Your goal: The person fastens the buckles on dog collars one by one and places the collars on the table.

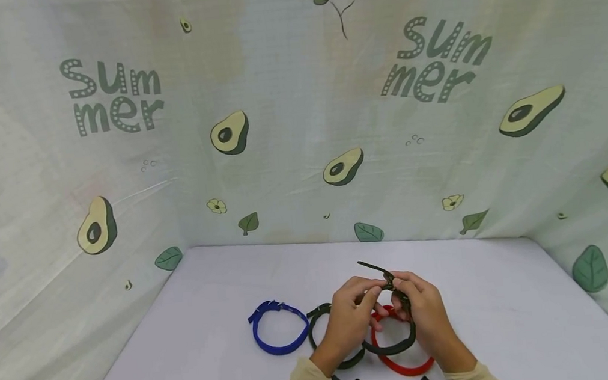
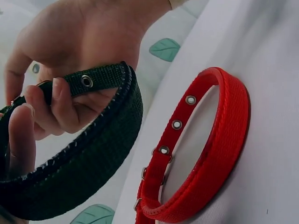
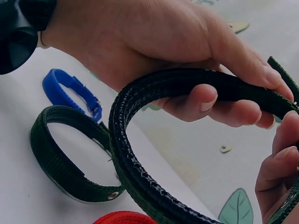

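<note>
Both hands hold a dark green webbing collar (image 1: 396,348) above the table, its loop hanging below the fingers. My left hand (image 1: 350,316) pinches the strap near the buckle between thumb and fingers. Opposite it, my right hand (image 1: 427,312) grips the buckle side, and the loose strap end sticks up beyond the fingertips. In the left wrist view, the right hand's fingers curl round the strap beside a metal eyelet (image 2: 87,81). The left hand's fingers curl under the band in the right wrist view. Exactly how the strap sits in the buckle is hidden by fingers.
A red collar (image 1: 407,371) lies beneath the held one. Left of it lies a second dark green collar (image 1: 351,362), partly hidden by the left hand, then a blue collar (image 1: 280,350). The white table (image 1: 212,319) meets a printed cloth backdrop (image 1: 284,216).
</note>
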Demonstrator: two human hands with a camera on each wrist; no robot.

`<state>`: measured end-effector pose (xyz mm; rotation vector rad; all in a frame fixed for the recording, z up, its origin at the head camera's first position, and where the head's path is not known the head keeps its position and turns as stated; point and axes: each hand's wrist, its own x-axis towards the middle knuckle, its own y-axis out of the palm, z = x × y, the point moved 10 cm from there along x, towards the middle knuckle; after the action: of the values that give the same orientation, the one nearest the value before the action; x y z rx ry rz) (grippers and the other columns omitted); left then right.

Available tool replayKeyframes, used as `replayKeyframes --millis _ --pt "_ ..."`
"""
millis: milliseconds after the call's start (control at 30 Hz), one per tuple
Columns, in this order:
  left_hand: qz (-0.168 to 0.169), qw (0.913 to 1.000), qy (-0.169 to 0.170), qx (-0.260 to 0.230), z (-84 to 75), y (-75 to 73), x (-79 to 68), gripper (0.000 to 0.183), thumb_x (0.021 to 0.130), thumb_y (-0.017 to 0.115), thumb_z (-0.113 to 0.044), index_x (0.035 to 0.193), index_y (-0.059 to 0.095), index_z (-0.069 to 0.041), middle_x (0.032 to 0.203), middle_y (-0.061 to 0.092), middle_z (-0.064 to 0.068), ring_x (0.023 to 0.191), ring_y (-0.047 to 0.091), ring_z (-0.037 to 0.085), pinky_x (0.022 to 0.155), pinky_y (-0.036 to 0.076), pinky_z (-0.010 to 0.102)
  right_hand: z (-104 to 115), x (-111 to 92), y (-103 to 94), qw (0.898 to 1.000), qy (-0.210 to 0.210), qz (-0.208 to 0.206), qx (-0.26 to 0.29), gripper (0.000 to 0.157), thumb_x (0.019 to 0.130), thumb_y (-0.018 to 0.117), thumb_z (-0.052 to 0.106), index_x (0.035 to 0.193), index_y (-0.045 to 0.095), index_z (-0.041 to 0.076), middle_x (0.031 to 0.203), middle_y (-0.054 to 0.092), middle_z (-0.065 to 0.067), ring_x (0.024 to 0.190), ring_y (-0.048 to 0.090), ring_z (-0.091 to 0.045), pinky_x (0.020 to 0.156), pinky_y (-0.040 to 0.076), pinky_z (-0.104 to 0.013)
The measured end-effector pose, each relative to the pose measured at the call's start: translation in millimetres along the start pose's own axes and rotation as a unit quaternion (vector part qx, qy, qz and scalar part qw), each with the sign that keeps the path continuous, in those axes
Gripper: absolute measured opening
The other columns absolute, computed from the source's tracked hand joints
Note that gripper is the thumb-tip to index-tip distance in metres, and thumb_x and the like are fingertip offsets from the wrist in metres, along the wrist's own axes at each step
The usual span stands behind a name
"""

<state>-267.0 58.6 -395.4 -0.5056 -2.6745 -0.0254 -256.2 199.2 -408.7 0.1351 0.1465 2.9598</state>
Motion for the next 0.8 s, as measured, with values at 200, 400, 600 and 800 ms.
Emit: replayKeyframes --millis 200,400,600,800 --pt "0.002 0.9961 0.058 0.066 -10.9 2.3 -3.2 0.024 0.103 0.059 -0.02 0.122 0.072 -0.013 0.106 0.06 0.002 0.063 0.066 0.009 0.047 0.055 0.029 -2.5 0.8 1.0 1.0 0.007 0.0 0.024 0.028 0.105 0.048 0.01 0.12 0.057 -0.012 0.07 0.054 -0.011 0.055 0.046 -0.015 0.049 0.043 -0.024" --pt "0.006 0.991 0.097 0.091 -16.5 5.8 -4.7 0.026 0.103 0.058 -0.017 0.124 0.071 -0.01 0.105 0.059 0.003 0.066 0.068 0.022 0.046 0.054 0.025 -2.7 1.3 0.2 0.999 0.004 -0.002 0.031 0.028 0.105 0.049 0.011 0.119 0.058 -0.011 0.072 0.056 -0.011 0.057 0.047 -0.015 0.05 0.044 -0.023" --pt "0.005 0.9905 0.095 0.1 -15.6 5.7 -4.5 0.026 0.103 0.057 -0.015 0.125 0.071 -0.011 0.103 0.058 0.003 0.064 0.067 0.018 0.045 0.053 0.024 -1.2 0.9 -0.2 0.999 0.002 -0.002 0.037 0.029 0.104 0.052 0.011 0.121 0.057 -0.012 0.072 0.056 -0.01 0.057 0.048 -0.015 0.05 0.044 -0.023" --pt "0.0 0.9911 0.084 0.103 -10.2 4.5 -4.5 0.025 0.104 0.057 -0.014 0.125 0.07 -0.012 0.099 0.058 0.007 0.06 0.065 0.021 0.044 0.053 0.025 4.4 0.1 1.2 0.999 -0.028 0.009 0.044 0.024 0.103 0.056 0.01 0.117 0.063 -0.008 0.071 0.058 -0.011 0.056 0.05 -0.015 0.049 0.046 -0.023"
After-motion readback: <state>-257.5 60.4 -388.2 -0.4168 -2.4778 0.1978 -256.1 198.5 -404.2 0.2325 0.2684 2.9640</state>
